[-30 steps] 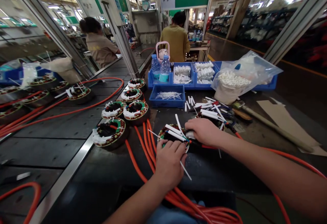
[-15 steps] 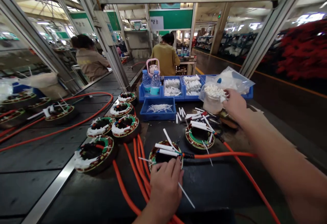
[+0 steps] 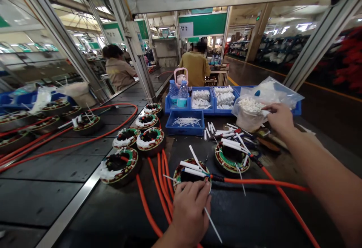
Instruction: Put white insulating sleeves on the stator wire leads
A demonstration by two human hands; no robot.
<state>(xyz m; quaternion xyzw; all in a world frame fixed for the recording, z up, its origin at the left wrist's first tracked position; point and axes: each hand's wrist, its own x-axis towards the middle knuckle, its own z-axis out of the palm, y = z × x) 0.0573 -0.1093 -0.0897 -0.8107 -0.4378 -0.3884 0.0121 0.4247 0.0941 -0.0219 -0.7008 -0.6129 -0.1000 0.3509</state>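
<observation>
My left hand (image 3: 190, 208) rests with curled fingers on the near edge of a round wound stator (image 3: 192, 173) with white sleeves sticking out and an orange cable (image 3: 263, 182) leading right. A thin white stick (image 3: 212, 225) pokes out under the hand. My right hand (image 3: 278, 117) reaches far right to a clear plastic bag (image 3: 268, 95) of small white pieces (image 3: 250, 105), fingers at the bag's opening. A second stator (image 3: 232, 155) with white sleeves lies between the two hands.
Several more stators (image 3: 121, 163) with orange cables (image 3: 158, 182) lie left. Blue bins (image 3: 185, 121) hold white sleeves, with water bottles (image 3: 178, 89) behind. Two people (image 3: 196, 65) work farther down the line. Metal frame posts (image 3: 132, 40) rise left and right.
My right hand left the near stator and reached out to the plastic bag at the far right. My left hand stayed on the stator. The view tilted up.
</observation>
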